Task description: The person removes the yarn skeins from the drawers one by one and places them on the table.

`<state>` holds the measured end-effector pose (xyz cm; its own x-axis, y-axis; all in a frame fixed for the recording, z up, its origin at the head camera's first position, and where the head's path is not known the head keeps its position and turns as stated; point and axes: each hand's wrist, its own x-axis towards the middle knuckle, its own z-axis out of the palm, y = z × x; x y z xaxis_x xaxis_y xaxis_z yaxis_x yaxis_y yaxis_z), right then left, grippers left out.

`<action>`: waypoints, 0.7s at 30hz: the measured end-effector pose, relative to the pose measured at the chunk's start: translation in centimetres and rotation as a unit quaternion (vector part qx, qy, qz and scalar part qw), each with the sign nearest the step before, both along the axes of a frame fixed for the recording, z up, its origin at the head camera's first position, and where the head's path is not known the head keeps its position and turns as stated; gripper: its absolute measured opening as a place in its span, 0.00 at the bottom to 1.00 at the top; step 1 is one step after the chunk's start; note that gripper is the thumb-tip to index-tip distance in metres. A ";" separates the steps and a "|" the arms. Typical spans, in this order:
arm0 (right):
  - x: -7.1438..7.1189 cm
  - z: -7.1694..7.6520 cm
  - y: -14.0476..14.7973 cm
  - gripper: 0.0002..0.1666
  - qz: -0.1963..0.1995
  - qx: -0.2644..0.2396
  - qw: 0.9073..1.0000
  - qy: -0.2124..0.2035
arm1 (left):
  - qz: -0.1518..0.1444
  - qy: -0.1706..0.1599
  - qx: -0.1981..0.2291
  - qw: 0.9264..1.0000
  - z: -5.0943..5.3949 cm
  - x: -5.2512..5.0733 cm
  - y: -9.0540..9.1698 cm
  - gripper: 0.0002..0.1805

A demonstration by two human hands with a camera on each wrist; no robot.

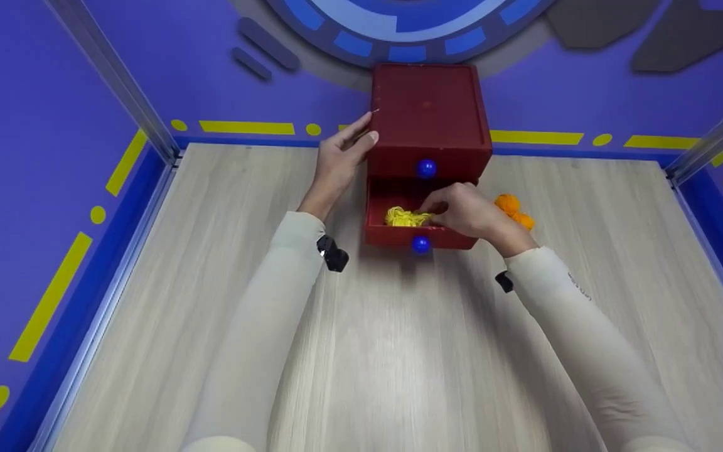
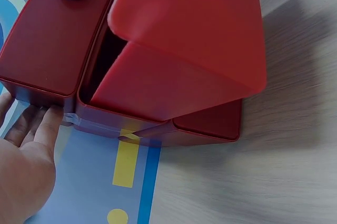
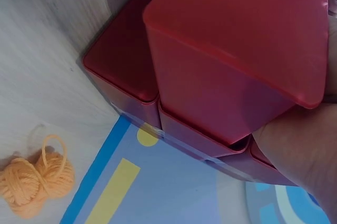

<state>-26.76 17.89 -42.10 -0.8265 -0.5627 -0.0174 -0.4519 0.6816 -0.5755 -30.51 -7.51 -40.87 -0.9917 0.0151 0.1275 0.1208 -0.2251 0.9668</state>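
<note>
A dark red drawer cabinet (image 1: 427, 107) stands against the back wall, with a drawer (image 1: 386, 236) below the top one pulled out. Inside that drawer lies a bundle of yellow yarn (image 1: 404, 217). My right hand (image 1: 467, 210) reaches in over the drawer's right side and pinches the right end of the yarn; the fingertips are partly hidden. With fairly straight fingers, my left hand (image 1: 339, 160) rests against the cabinet's left side, near the top front corner. The left wrist view shows the fingers (image 2: 48, 129) of that hand touching the side wall.
Orange yarn (image 1: 514, 211) lies on the wooden table (image 1: 374, 364) just right of the cabinet. Blue knobs (image 1: 426, 168) stick out from the drawer fronts. Blue patterned walls (image 1: 261, 100) enclose the table at the back and sides.
</note>
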 end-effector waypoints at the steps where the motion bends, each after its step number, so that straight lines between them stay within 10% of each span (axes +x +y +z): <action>1: 0.0 0.0 0.0 0.07 0.000 -0.001 1.000 0.003 | 0.000 0.001 -0.001 1.000 0.0 0.0 0.0 0.25; 21: 0.8 -0.2 0.6 0.05 -0.033 -0.072 0.997 -0.007 | -0.004 0.010 -0.029 1.000 -0.1 0.4 -0.3 0.26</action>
<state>-25.93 18.52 -42.28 -0.8623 -0.5042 0.0478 -0.3995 0.6191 -0.6761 -30.10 -7.77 -40.94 -0.9889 0.0305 0.1454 0.1383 -0.1693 0.9758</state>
